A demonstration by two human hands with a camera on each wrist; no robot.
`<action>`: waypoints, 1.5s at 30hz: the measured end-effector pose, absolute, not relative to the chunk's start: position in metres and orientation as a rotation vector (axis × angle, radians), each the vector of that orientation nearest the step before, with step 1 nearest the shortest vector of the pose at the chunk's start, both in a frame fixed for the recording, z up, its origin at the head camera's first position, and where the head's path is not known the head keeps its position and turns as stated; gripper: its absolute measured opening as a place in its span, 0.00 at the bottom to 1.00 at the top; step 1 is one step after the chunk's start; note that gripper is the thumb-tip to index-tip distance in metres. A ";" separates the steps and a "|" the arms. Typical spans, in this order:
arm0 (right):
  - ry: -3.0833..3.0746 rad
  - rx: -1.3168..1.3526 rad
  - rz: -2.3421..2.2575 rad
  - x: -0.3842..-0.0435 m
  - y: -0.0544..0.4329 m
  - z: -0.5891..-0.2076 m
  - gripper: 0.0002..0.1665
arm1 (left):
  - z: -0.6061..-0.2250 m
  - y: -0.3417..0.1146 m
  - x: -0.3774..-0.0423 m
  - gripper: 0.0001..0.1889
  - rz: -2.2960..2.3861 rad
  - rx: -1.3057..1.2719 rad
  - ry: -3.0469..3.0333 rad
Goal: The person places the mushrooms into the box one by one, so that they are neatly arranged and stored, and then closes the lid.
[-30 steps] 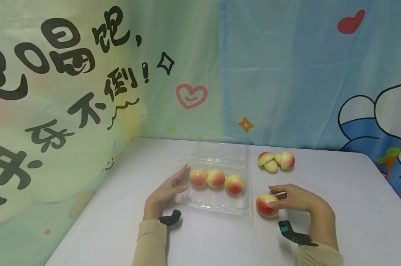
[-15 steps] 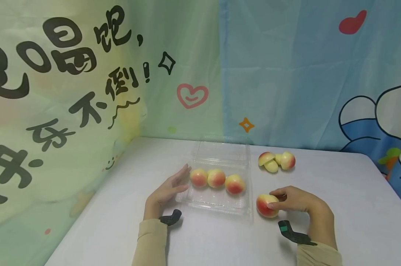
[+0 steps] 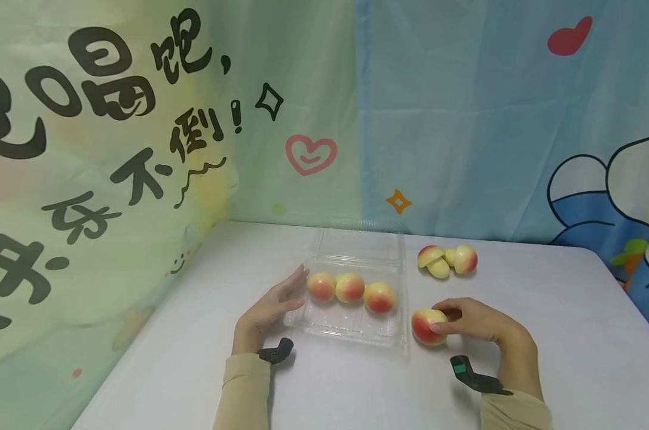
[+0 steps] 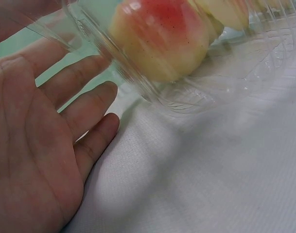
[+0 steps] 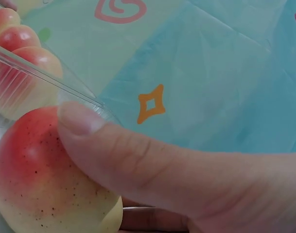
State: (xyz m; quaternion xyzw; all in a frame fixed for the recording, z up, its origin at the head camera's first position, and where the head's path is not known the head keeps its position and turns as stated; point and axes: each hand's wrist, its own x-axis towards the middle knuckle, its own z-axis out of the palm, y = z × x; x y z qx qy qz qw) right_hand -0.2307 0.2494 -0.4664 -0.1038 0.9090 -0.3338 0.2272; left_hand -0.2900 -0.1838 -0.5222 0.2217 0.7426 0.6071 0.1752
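My right hand [image 3: 477,319] pinches a rounded red-and-yellow mushroom [image 3: 426,327] near the right side of a clear plastic clamshell box [image 3: 346,329]. In the right wrist view the thumb [image 5: 133,150] lies across its speckled cap [image 5: 36,165]; the other fingers are mostly hidden behind it. Three similar mushrooms [image 3: 349,288] sit in a row inside the box, caps toward me. At the box's left side my left hand [image 3: 273,304] holds its fingers extended, fingertips right at the clear wall [image 4: 133,73].
The box's lid [image 3: 360,246] lies folded back toward the curtain [image 3: 443,149]. Behind my right hand, two more mushrooms [image 3: 466,260] lie on their sides, pale stems showing. The white table [image 3: 324,388] ends at the printed curtain.
My right fingers have closed around the mushroom, and it has shifted slightly left and away from me. The left hand and the box stay where they were.
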 end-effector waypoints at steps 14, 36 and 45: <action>2.474 -0.255 -1.077 -0.234 0.250 -0.473 0.36 | -0.522 -0.184 -0.289 0.41 1.734 0.623 2.085; 2.632 -0.326 -1.238 -0.241 0.233 -0.471 0.40 | -0.520 -0.184 -0.289 0.41 1.709 0.606 2.114; 2.685 -0.370 -1.281 -0.242 0.222 -0.465 0.39 | -0.521 -0.184 -0.288 0.41 1.723 0.602 2.095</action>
